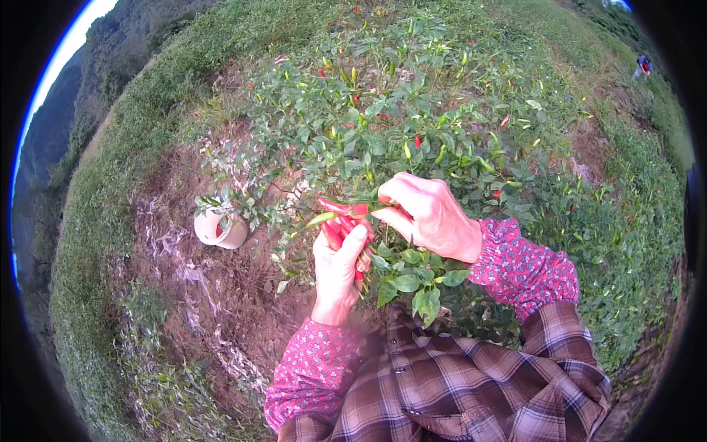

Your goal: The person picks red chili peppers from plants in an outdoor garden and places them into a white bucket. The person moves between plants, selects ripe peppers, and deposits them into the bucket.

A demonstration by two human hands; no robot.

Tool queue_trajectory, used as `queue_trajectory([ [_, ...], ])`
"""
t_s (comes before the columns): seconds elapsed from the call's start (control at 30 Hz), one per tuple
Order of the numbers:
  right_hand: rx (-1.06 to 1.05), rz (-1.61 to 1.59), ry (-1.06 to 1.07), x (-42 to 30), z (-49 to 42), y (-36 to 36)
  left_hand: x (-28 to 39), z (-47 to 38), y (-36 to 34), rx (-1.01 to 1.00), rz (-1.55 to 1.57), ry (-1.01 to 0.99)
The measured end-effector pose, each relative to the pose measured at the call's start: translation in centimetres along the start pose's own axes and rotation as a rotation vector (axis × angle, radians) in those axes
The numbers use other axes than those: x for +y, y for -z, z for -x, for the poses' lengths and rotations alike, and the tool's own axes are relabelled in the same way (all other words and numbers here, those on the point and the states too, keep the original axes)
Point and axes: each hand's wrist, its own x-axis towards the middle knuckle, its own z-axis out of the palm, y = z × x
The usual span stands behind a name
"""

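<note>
My left hand point(339, 265) is closed around several red chili peppers point(333, 236), with the thumb over them and some stems showing below. A green chili pepper point(321, 219) lies on top of the bunch, pointing left. Just right of it, my right hand point(422, 212) has its thumb and forefinger pinched near a green stem beside a red pepper; the fingertips partly hide what is between them. Leafy pepper plants point(406, 282) reach up below and behind both hands. A red pepper point(418, 141) and a green pepper point(440, 154) hang on the plant ahead.
A pale bucket point(232, 235) with something red inside stands on the soil to the left. Torn plastic sheeting point(193, 276) lies along the ground there. Dense pepper plants spread ahead and right. Another person point(643, 67) is far off at the upper right.
</note>
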Motion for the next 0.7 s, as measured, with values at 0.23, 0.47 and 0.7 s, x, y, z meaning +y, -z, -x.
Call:
queue_trajectory([
  [0.23, -0.075, -0.070, 0.132, -4.3, -2.3, -4.5, 1.9, 3.0, 2.7, 0.213, 0.276, -0.088],
  [0.47, -0.300, -0.074, 0.265, -6.8, -3.1, -7.8, 3.1, 6.7, 6.3, 0.352, 0.360, -0.068],
  [0.7, -0.613, -0.165, 0.128, -10.6, -2.5, -11.3, 2.3, 11.5, 9.5, 0.610, 0.153, -0.136],
])
